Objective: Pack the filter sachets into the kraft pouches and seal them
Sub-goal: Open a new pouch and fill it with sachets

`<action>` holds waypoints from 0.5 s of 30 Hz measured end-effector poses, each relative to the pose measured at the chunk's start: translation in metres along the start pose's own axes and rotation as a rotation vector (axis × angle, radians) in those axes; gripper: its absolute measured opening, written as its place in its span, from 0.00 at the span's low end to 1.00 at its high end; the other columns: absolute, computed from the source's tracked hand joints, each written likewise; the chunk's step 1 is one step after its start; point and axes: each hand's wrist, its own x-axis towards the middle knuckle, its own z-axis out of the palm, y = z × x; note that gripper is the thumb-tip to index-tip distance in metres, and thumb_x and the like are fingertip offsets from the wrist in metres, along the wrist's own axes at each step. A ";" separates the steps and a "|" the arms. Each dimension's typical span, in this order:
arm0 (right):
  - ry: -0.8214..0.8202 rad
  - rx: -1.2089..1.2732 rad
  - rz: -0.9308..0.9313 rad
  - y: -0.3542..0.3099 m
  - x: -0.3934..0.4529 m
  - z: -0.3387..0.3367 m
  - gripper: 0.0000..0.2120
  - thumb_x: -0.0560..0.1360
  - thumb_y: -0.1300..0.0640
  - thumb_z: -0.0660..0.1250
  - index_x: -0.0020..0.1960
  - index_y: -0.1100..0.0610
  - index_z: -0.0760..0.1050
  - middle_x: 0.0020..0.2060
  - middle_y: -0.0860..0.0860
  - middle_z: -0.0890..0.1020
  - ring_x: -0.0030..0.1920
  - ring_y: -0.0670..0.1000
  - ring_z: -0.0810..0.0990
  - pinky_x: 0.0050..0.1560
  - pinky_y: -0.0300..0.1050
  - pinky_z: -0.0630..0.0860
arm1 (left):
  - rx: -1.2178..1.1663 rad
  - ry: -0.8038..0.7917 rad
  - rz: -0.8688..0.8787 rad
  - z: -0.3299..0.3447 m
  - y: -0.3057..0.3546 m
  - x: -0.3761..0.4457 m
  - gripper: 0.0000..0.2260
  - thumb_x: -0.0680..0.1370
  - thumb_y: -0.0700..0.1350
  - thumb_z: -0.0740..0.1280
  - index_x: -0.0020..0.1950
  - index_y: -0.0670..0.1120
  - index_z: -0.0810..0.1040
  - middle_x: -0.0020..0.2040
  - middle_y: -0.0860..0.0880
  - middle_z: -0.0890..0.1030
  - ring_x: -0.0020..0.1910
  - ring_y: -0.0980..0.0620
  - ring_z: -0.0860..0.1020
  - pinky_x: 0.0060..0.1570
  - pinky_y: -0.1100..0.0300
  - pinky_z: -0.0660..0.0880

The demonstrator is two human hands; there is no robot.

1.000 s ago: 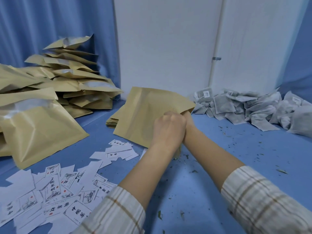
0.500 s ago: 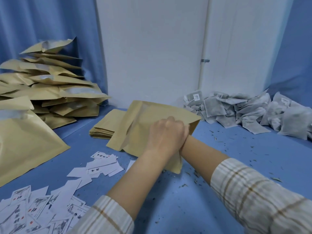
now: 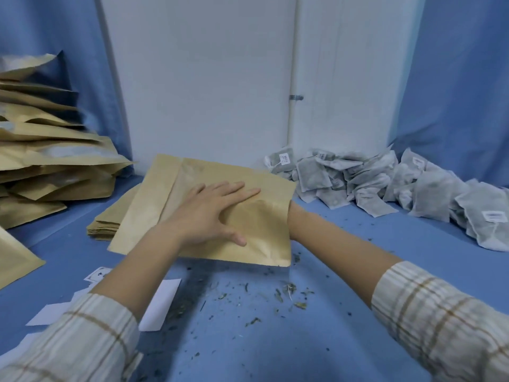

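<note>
1. Left hand (image 3: pixel 212 213) has uncurled since a second ago and now presses flat, fingers straight, on the kraft pouch (image 3: pixel 261 230) mid-desk.
2. Right hand is hidden inside the pouch; grip unclear.
3. Filter sachets (image 3: pixel 385 186) lie along the desk's far right edge.

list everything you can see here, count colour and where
kraft pouch: one, tan, centre, under the left hand
flat pouch stack: one stack, tan, behind and left of it
filled pouches: one pile, tan, far left
filter sachets: one pile, grey-white, right, along the wall
paper labels: several, white, lower left
leaf crumbs: scattered, dark, front centre
table: one, blue
left hand: flat on the pouch, fingers straight
right hand: hidden inside the pouch; only the forearm shows
</note>
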 end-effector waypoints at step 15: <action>0.209 0.095 -0.303 0.109 0.068 0.011 0.14 0.76 0.62 0.60 0.60 0.63 0.72 0.57 0.55 0.75 0.58 0.54 0.73 0.53 0.47 0.72 | -0.311 0.155 -0.075 0.051 -0.018 0.096 0.32 0.68 0.54 0.74 0.67 0.69 0.62 0.73 0.52 0.67 0.74 0.52 0.61 0.72 0.46 0.55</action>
